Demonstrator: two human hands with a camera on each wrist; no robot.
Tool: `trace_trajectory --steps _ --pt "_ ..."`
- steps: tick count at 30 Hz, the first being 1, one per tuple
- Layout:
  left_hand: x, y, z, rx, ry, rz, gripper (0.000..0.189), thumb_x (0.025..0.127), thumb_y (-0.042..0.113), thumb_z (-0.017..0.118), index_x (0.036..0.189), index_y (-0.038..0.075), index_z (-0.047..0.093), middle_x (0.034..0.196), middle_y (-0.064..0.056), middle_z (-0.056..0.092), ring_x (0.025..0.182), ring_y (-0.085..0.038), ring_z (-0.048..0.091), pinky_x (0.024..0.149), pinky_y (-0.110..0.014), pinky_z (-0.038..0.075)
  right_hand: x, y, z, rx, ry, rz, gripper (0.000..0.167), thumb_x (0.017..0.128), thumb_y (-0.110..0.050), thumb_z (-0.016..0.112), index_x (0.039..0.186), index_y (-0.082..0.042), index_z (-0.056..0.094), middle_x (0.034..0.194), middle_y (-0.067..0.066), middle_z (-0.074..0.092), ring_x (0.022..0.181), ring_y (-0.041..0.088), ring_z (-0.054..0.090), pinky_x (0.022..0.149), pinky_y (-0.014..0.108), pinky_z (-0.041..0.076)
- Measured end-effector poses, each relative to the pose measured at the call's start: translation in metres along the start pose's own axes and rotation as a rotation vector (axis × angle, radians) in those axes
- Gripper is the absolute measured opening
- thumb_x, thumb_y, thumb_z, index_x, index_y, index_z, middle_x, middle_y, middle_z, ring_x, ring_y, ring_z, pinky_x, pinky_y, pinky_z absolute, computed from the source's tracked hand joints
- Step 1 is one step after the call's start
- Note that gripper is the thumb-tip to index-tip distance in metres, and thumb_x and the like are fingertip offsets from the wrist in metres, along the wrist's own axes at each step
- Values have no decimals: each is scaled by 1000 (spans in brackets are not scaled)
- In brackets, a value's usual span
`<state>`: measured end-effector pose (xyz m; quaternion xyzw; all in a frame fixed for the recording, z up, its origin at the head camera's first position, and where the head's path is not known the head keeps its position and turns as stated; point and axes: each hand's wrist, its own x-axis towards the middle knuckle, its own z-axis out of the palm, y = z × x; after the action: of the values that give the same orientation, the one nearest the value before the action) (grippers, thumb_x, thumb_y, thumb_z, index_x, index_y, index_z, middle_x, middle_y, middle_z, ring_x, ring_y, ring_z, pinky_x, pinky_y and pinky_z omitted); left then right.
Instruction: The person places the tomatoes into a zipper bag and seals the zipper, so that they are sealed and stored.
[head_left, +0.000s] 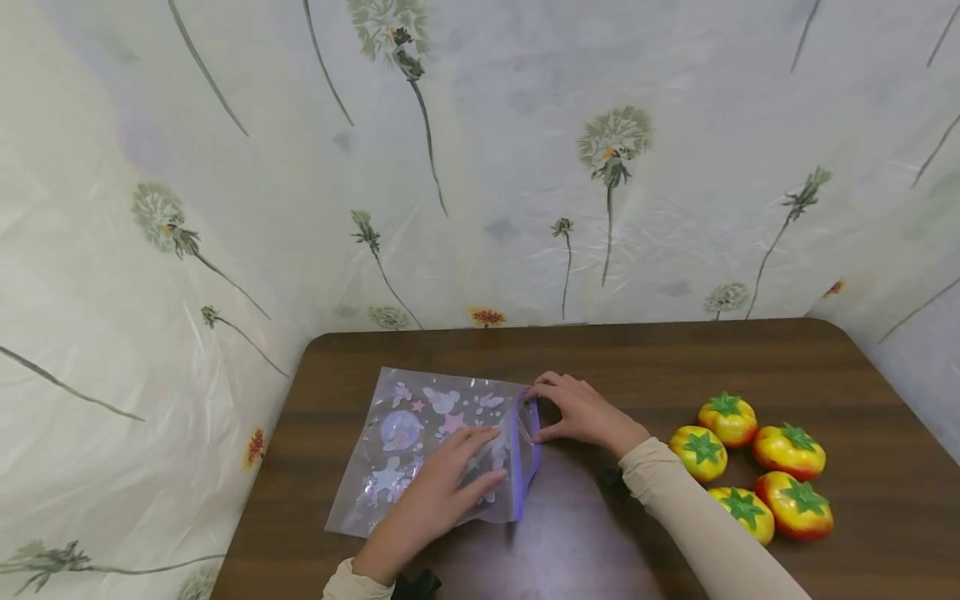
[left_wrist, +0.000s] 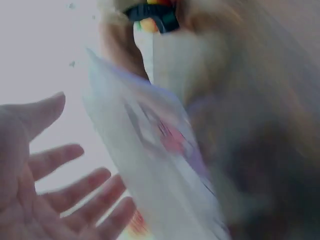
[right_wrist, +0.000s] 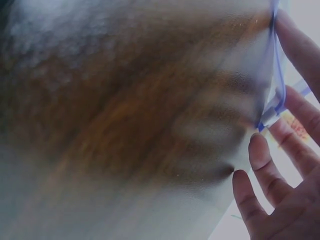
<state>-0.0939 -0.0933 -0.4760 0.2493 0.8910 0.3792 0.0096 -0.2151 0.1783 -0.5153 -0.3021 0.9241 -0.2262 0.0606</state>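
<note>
A clear zip bag (head_left: pixel 420 433) printed with pastel stars and cartoon shapes lies on the table, its purple zip edge (head_left: pixel 516 467) facing right and raised, with the mouth parted. My right hand (head_left: pixel 588 414) holds the far end of that edge; in the right wrist view, thumb and index finger meet the purple strip beside a pale slider (right_wrist: pixel 270 112). Above the bag's printed face is my left hand (head_left: pixel 442 483), fingers extended. In the left wrist view the left hand's fingers (left_wrist: pixel 75 190) are spread beside the bag, gripping nothing.
Several yellow-and-red fruits with green leafy tops (head_left: pixel 795 504) stand on the right of the brown wooden table (head_left: pixel 615 350), beside my right forearm. A wall covering with dandelion prints (head_left: pixel 487 183) rises behind the table and along its left side.
</note>
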Motion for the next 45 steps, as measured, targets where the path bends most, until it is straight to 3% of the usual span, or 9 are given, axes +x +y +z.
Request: trace_trajectory --steps 2,5,10,14,17,23,32,36,45 --pt "9 15 5 100 22 10 57 99 47 66 147 19 57 132 0 60 105 -14 64 86 -30 59 -1 1 0 3 3 -1 63 77 -47 88 129 -18 68 133 5 60 121 31 59 99 60 49" --pt "21 31 16 245 4 -3 58 98 51 66 146 21 58 115 2 57 76 -6 51 57 -17 45 -3 2 1 2 4 -3 63 78 -46 88 129 -17 68 132 5 60 121 30 59 99 61 49" --pt "32 38 29 475 -51 -70 47 93 40 70 135 19 64 103 -2 56 64 -8 49 46 -22 38 -3 2 1 8 -6 0 63 78 -46 89 130 -17 68 131 3 59 121 28 58 100 59 48" --pt "33 37 35 560 -43 -84 32 87 29 70 116 16 66 91 -5 59 59 -15 53 44 -29 40 -3 1 0 10 0 -3 64 77 -46 89 130 -18 68 129 3 60 120 27 60 101 57 48" --pt "30 36 35 545 -39 -78 26 83 20 69 108 16 63 84 -8 59 57 -21 54 43 -32 40 -2 1 0 8 0 1 64 77 -46 89 130 -19 68 129 2 61 120 25 60 101 56 48" --pt "14 23 32 446 -62 -80 27 79 10 76 105 10 68 87 -8 62 67 -22 62 52 -33 49 0 2 1 -6 -10 0 64 77 -48 89 130 -20 68 130 3 61 122 25 60 100 55 48" --pt "-1 5 28 339 -76 -146 68 82 28 87 138 1 61 133 -15 65 111 -32 70 88 -49 60 -3 3 2 6 -13 7 64 77 -46 89 130 -18 68 130 5 60 120 26 61 100 55 49" --pt "-3 2 28 245 -34 -178 77 80 28 89 144 1 56 145 -19 59 123 -37 65 99 -56 57 -4 2 3 9 -5 4 63 78 -45 89 130 -18 68 131 5 61 121 25 61 100 55 49" --pt "-4 -2 35 143 109 -179 90 70 19 95 148 3 53 144 -14 59 122 -36 65 101 -53 58 -11 -4 5 -24 38 -21 62 80 -43 88 132 -18 66 133 5 63 121 27 62 101 57 52"
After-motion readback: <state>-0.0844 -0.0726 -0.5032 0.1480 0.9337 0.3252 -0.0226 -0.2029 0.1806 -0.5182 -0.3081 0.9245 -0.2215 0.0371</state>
